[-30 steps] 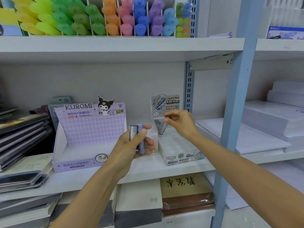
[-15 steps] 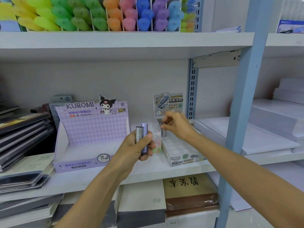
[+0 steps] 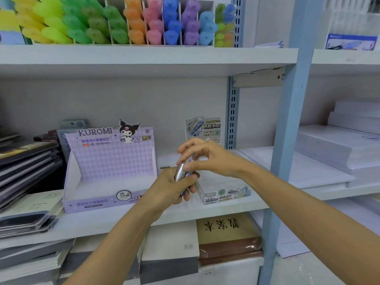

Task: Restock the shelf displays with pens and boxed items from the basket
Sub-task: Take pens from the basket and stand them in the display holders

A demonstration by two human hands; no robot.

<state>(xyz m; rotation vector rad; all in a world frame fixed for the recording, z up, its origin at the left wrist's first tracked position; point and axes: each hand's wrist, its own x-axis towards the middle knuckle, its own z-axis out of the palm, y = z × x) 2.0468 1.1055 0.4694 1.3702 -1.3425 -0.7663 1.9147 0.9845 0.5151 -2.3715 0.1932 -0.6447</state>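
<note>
My left hand grips two small lead tubes, one grey and one purple, in front of the middle shelf. My right hand reaches over from the right and pinches the top of the grey tube with thumb and forefinger. Just behind and right of the hands stands a clear display box with a printed header card. To the left sits a purple Kuromi display box, its tray bare. The basket is out of view.
Stacks of dark notebooks fill the shelf's left end. Coloured highlighters line the upper shelf. White paper reams lie right of the blue upright post. Books sit on the shelf below.
My right hand left the clear display box and came left and down onto the tubes in my left hand. My left hand stayed about where it was, still gripping both tubes.
</note>
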